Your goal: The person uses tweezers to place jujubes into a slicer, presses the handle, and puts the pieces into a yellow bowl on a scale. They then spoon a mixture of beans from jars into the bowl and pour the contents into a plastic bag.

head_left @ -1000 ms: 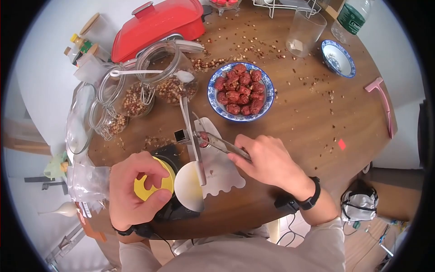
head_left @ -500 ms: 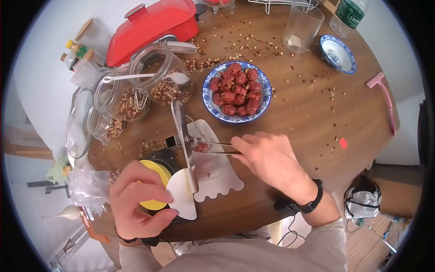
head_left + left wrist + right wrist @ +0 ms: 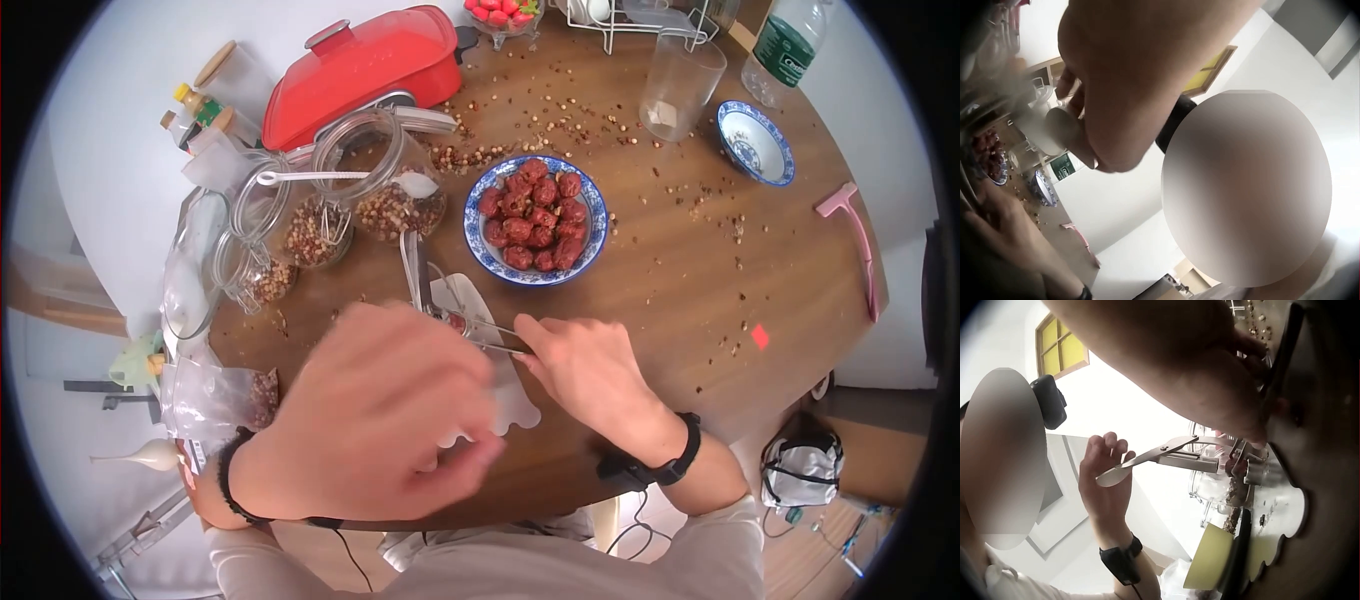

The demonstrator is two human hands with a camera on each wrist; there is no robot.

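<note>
My right hand holds slim metal tongs; their tips grip a red date at the metal lever pitter. In the right wrist view the pitter's raised lever ends in a flat paddle, which overlaps the palm of my left hand. The left fingers extend past the paddle, fairly relaxed. From the head, my left hand is blurred and hides the paddle. The pitter's scalloped base plate shows beyond it. A blue-white bowl of red dates stands behind.
Glass jars with dried seeds line the left side. Behind them sits a red lidded cooker. Scattered seeds cover the back of the table. A small bowl, a glass and a pink razor stand or lie right.
My left hand has moved right and up over the pitter's lever, covering the paddle and the yellow round item. The right hand stays in place with the tongs. The view shifted slightly.
</note>
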